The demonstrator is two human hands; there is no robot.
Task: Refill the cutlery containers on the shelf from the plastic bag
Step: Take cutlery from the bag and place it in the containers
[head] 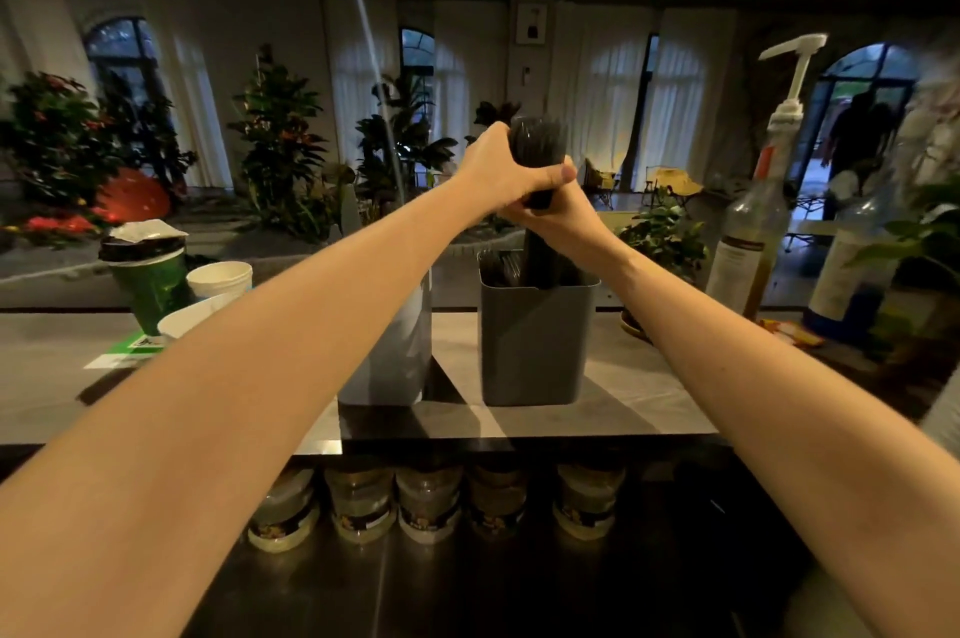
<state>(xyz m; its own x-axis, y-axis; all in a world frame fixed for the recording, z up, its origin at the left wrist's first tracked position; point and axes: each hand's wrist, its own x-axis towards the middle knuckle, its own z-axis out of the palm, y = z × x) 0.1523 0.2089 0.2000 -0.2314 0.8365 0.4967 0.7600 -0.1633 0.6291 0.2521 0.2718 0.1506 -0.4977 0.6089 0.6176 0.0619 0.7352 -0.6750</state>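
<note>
Two grey cutlery containers stand side by side on the shelf (pixel 649 398). The right container (pixel 535 346) is dark grey and holds black cutlery. The left container (pixel 395 357) is lighter and partly hidden behind my left forearm. Above the right container I hold a bundle of black cutlery (pixel 537 138) upright, wrapped in clear plastic that looks like the bag. My left hand (pixel 498 170) grips its upper part. My right hand (pixel 561 227) grips it lower down, just over the container's rim. The bundle's lower end reaches into the container.
A green cup with a lid (pixel 150 274) and white paper cups (pixel 221 279) stand at the left. A pump bottle (pixel 753 242), another bottle (pixel 852 268) and potted plants (pixel 665 237) crowd the right. Several jars (pixel 426 502) sit below the shelf's front edge.
</note>
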